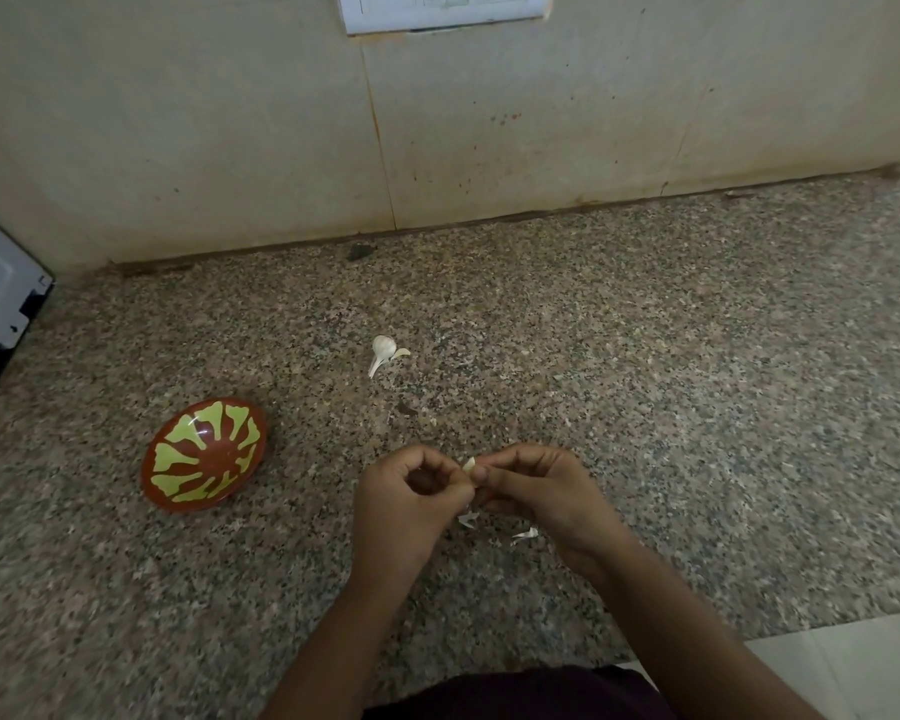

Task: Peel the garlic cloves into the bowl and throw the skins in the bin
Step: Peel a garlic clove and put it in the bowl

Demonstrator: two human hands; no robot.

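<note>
Left hand [411, 498], right hand [541, 491], pinching clove [470, 465] (tip-up)

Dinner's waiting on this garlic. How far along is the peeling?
Early on. The bowl holds no cloves yet. The left hand and right hand pinch one garlic clove, mid-peel. Another garlic piece waits on the countertop; skin scraps near the hands need binning, no bin in view.

Single head-worn wide-angle camera, above counter [645, 356] front edge, tilted forward and down. Faces wall [178, 122] behind counter; socket plate [445, 10] high above counter, clipped by top border. Close range: left hand [411, 491], right hand [536, 485] pinch garlic clove [470, 465] just over counter, forearms [697, 641] entering from bottom. Counter's back edge bows across frame.
</note>
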